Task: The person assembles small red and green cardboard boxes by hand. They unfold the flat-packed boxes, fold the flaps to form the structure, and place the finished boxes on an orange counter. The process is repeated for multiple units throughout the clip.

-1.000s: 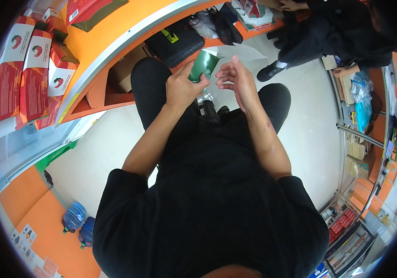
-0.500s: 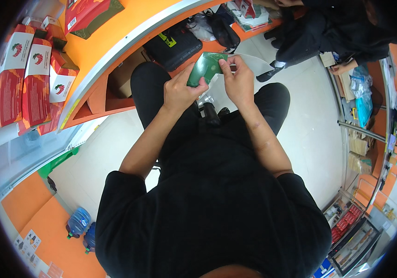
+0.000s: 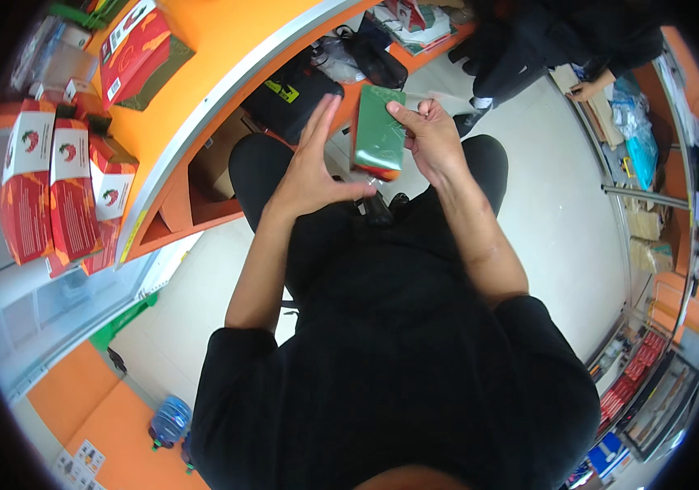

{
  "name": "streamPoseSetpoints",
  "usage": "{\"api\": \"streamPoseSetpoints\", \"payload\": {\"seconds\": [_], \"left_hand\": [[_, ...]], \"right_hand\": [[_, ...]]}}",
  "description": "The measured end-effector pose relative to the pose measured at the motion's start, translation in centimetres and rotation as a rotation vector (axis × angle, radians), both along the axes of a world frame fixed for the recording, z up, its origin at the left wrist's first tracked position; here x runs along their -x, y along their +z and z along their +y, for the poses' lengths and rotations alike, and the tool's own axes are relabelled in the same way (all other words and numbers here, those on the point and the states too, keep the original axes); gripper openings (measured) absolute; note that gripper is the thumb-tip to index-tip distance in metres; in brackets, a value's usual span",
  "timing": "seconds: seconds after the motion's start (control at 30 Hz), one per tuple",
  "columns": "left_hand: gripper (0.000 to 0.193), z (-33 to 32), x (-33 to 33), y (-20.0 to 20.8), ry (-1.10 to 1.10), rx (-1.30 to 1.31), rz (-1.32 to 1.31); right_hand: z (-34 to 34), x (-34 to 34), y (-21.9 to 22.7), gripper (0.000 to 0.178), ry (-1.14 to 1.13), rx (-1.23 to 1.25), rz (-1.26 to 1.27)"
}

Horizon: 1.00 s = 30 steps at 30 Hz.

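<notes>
A glossy green box (image 3: 380, 131), with some red and orange along its lower edge, is held up over my lap. My right hand (image 3: 438, 140) grips its right side, thumb on the green face; the fingers behind it are partly hidden. My left hand (image 3: 314, 167) is off the box, just to its left, with thumb and fingers spread wide and nothing in them.
An orange counter (image 3: 219, 49) at the left bears red-and-white cartons (image 3: 72, 180) and a red box (image 3: 137, 61). Beneath it sits a black case (image 3: 288, 102). Another person (image 3: 529, 57) is at the far right, near a shelf with a blue plastic bag (image 3: 637, 131).
My left hand has let go of the green box and opened beside it. The box has turned more upright in my right hand. The view has shifted a little.
</notes>
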State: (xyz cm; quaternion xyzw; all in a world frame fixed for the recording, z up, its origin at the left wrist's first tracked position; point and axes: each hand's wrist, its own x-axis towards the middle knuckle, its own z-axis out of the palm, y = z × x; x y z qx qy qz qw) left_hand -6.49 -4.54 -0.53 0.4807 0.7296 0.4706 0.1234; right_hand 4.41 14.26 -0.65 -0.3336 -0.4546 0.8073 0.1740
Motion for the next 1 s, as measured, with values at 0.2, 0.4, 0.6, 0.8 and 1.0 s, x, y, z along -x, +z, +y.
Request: {"api": "streamPoseSetpoints", "payload": {"seconds": [0.2, 0.4, 0.6, 0.8, 1.0], "left_hand": [[0.119, 0.6, -0.3, -2.7, -0.153, -0.188, -0.459], [0.08, -5.8, 0.3, -7.7, 0.129, -0.499, -1.215], [0.08, -6.4, 0.5, -8.6, -0.042, -0.661, -1.37], [0.066, -5.3, -0.1, -8.4, -0.381, -0.822, -1.346], [0.066, -4.9, -0.5, -6.6, -0.131, -0.751, -1.326]], "right_hand": [[-1.3, -3.3, 4.5, 0.027, 0.074, -0.068, -0.054], [2.8, -24.7, -7.3, 0.039, -0.261, -0.957, -0.772], [-4.8, -37.1, -9.0, 0.029, -0.026, -0.283, -0.806], [-5.1, -35.3, -2.1, 0.052, 0.534, -0.199, -0.915], [-7.3, -32.2, -1.5, 0.063, 0.415, 0.035, -0.776]]}}
